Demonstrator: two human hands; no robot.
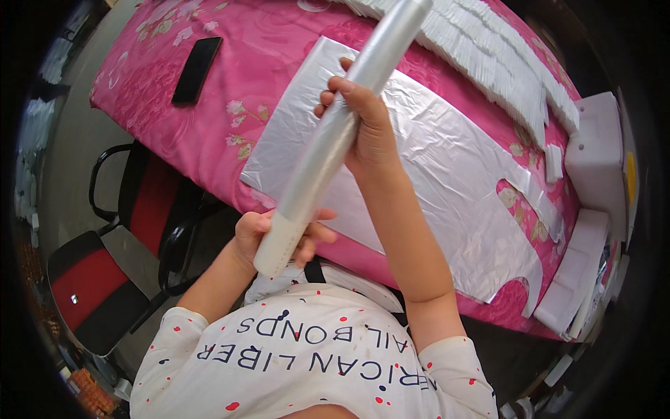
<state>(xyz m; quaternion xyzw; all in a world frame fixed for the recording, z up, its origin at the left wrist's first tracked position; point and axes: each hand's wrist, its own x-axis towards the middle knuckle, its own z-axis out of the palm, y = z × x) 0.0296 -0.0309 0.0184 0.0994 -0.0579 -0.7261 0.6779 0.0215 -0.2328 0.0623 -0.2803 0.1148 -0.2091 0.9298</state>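
I hold a long roll of clear plastic film on a white core, slanted from near my chest up toward the far side of the table. My left hand grips its near white end. My right hand is wrapped around its middle, above a flat stack of translucent vest-shaped plastic bags lying on the pink flowered tablecloth.
A black phone lies on the cloth at the left. A long fanned row of folded white pieces runs along the far right. White foam blocks sit at the right edge. A red and black chair stands left of me.
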